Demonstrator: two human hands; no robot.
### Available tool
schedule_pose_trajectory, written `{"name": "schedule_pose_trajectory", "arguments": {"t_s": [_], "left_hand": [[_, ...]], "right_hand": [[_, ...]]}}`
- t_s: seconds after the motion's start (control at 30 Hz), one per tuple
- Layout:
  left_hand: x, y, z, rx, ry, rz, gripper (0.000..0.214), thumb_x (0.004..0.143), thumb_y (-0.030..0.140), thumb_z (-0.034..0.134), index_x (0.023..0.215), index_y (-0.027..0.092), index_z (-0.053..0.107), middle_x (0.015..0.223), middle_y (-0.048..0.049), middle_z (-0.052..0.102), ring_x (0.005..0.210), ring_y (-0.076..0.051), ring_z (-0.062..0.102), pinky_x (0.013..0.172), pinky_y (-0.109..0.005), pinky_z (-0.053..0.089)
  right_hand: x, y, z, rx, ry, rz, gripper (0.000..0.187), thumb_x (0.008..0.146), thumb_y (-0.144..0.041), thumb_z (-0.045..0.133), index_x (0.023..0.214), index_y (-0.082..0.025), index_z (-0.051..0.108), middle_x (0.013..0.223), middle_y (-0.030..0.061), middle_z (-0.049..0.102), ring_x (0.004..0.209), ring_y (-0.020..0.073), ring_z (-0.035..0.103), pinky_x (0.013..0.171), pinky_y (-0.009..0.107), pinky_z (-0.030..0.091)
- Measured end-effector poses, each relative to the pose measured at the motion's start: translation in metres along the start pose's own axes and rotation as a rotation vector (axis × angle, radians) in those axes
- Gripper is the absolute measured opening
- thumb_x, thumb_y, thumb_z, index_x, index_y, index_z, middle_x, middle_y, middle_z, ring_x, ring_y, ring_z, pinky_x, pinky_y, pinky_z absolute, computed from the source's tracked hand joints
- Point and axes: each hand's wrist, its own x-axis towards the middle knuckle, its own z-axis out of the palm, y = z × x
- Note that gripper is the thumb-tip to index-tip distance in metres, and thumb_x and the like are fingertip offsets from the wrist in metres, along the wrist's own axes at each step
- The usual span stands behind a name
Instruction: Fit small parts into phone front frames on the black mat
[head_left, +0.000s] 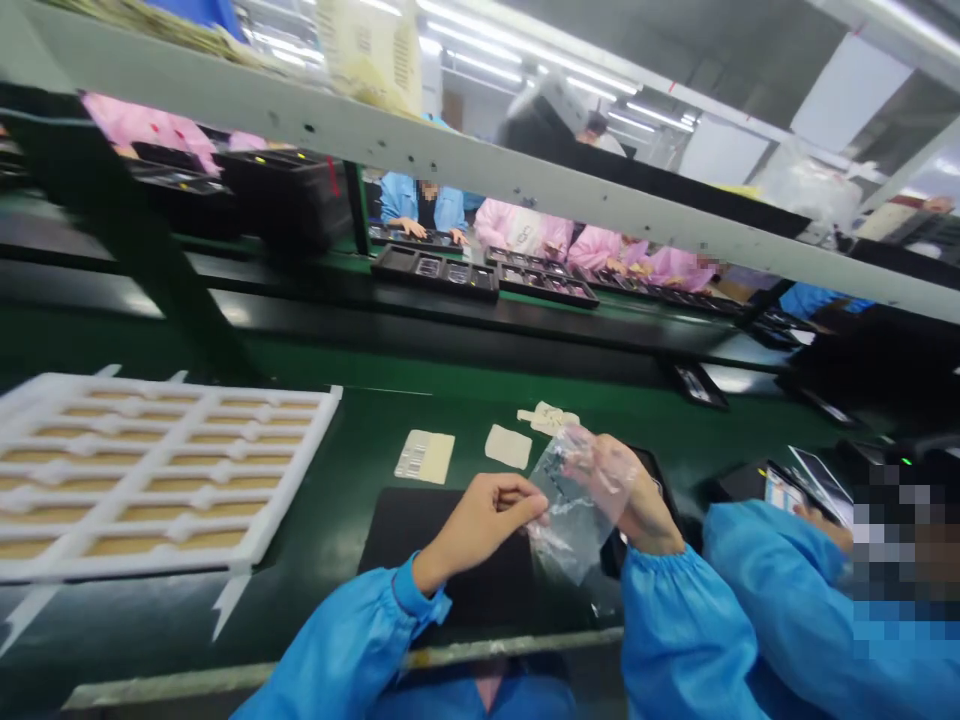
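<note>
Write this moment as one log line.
left hand: at edge of clear bag; right hand: holding bag; black mat: beneath left hand

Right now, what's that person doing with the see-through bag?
The person's right hand holds up a clear plastic bag. The left hand is at its edge, but whether it grips isn't clear. Below that hand, a black mat lies on the green table, with a white slotted tray farther left.
</note>
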Motion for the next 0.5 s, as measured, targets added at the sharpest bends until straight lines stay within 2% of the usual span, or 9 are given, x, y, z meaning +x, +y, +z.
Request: {"name": "schedule_pose_trajectory", "arguments": {"t_s": [0.03,0.1,0.17,0.27,0.33,0.4,0.43,0.5], "left_hand": [[-0.005,0.003,-0.010,0.008,0.043,0.002,0.033,0.086,0.045,0.064,0.085,0.012,0.068,0.077,-0.0066,0.072,0.070,-0.017,0.067,0.066,-0.024,0.052],[-0.018,0.010,-0.029,0.065,0.123,0.008,0.027,0.086,0.040,0.064,0.083,0.014,0.069,0.076,-0.0047,0.071,0.070,-0.016,0.065,0.066,-0.023,0.051],[-0.032,0.018,-0.047,0.172,0.185,0.016,0.023,0.088,0.036,0.061,0.083,0.016,0.070,0.076,-0.0031,0.071,0.071,-0.016,0.065,0.067,-0.023,0.049],[-0.054,0.026,-0.070,0.317,0.251,0.022,0.022,0.090,0.035,0.059,0.083,0.018,0.072,0.075,-0.0015,0.072,0.072,-0.016,0.065,0.068,-0.022,0.047],[-0.069,0.029,-0.084,0.358,0.292,0.034,0.023,0.090,0.036,0.059,0.081,0.020,0.072,0.076,-0.0010,0.072,0.073,-0.016,0.065,0.069,-0.022,0.047],[-0.083,0.028,-0.100,0.391,0.371,0.066,0.023,0.091,0.038,0.059,0.081,0.022,0.072,0.079,-0.0006,0.072,0.076,-0.017,0.065,0.072,-0.022,0.048],[-0.090,0.026,-0.108,0.406,0.420,0.084,0.023,0.091,0.039,0.059,0.082,0.023,0.072,0.082,-0.0005,0.073,0.078,-0.017,0.066,0.074,-0.022,0.049],[-0.101,0.021,-0.123,0.419,0.502,0.107,0.023,0.090,0.043,0.060,0.083,0.024,0.071,0.085,-0.0008,0.073,0.082,-0.018,0.066,0.078,-0.024,0.051]], "right_hand": [[0.003,-0.003,0.006,-0.017,-0.046,0.057,0.020,0.072,-0.039,0.081,0.071,-0.022,0.070,0.107,0.0031,0.071,0.084,0.0220,0.069,0.083,0.040,0.058],[0.011,-0.006,0.019,-0.108,-0.122,0.139,0.035,0.079,-0.056,0.070,0.091,-0.023,0.075,0.115,0.0080,0.068,0.089,0.0270,0.069,0.084,0.047,0.057],[0.020,-0.007,0.037,-0.310,-0.149,0.123,0.045,0.076,-0.061,0.071,0.099,-0.023,0.075,0.115,0.0103,0.068,0.092,0.0294,0.068,0.085,0.049,0.056],[0.031,-0.004,0.073,-0.648,-0.117,-0.031,0.038,0.067,-0.047,0.084,0.096,-0.025,0.073,0.094,0.0067,0.073,0.086,0.0266,0.068,0.080,0.041,0.056],[0.036,-0.004,0.100,-0.738,-0.126,-0.099,0.042,0.068,-0.042,0.084,0.105,-0.026,0.070,0.080,0.0027,0.072,0.080,0.0242,0.068,0.078,0.038,0.055],[0.040,-0.005,0.127,-0.760,-0.193,-0.091,0.048,0.070,-0.039,0.082,0.114,-0.027,0.067,0.075,0.0004,0.073,0.075,0.0223,0.068,0.078,0.036,0.054],[0.042,-0.006,0.140,-0.774,-0.246,-0.070,0.045,0.070,-0.038,0.082,0.111,-0.026,0.069,0.076,0.0004,0.073,0.075,0.0219,0.069,0.077,0.035,0.054],[0.047,-0.009,0.163,-0.824,-0.354,-0.047,0.025,0.072,-0.036,0.079,0.093,-0.024,0.073,0.078,0.0012,0.074,0.076,0.0213,0.068,0.075,0.032,0.053]]}}
